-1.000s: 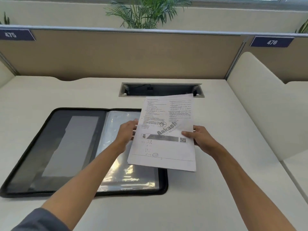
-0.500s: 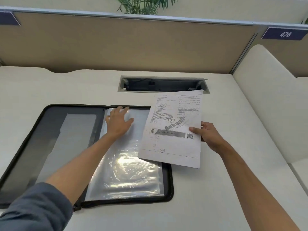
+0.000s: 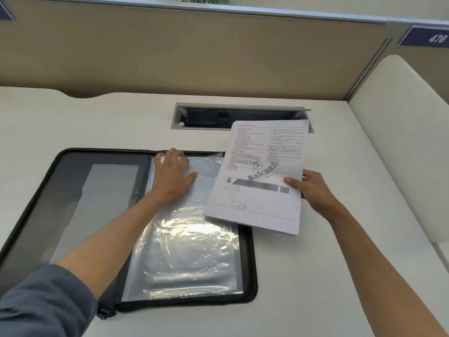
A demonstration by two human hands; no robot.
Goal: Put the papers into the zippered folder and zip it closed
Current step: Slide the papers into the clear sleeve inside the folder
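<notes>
A black zippered folder [image 3: 31, 198] lies open flat on the desk, with clear plastic sleeves [image 3: 187, 244] on its right half. My left hand [image 3: 171, 175] rests flat on the top of the sleeves, fingers at their upper left edge near the spine. My right hand [image 3: 312, 188] pinches the right edge of the printed papers [image 3: 261, 176], thumb on top. The papers hang tilted above the folder's upper right corner and hide part of it.
A recessed cable slot [image 3: 233, 116] is set into the white desk [image 3: 315, 276] behind the folder. A tan partition [image 3: 194, 52] closes the back, and a white side divider [image 3: 408, 132] stands on the right. The folder's zip pull [image 3: 104, 311] sits at its near edge.
My left hand let go of the papers and moved left onto the plastic sleeves, sliding up to their top edge. The papers, now in my right hand alone, shifted right.
</notes>
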